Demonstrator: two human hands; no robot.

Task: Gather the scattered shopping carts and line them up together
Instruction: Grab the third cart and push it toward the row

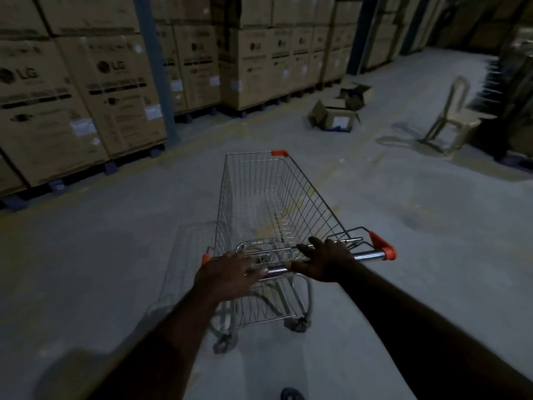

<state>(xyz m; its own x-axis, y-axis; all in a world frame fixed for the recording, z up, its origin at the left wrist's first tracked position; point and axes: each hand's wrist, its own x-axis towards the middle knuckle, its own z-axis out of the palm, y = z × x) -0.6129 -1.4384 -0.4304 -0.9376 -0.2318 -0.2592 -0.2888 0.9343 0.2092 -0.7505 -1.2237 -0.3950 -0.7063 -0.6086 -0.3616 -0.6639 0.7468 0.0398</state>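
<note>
Two hands rest on one shopping cart (259, 197) in a warehouse aisle.
Stacked cartons (86, 90) line the left side. The left hand (230, 274) lies on the chrome handle bar (369, 256), fingers loosely stretched, not wrapped round it. The cart stands mid-aisle on the concrete floor (86, 255), its nose pointing away from the person. The right hand (328, 262) presses the same bar, fingers spread straight forward. Farther right, open boxes (334, 114) lie on the floor near a plastic chair (450, 111).
</note>
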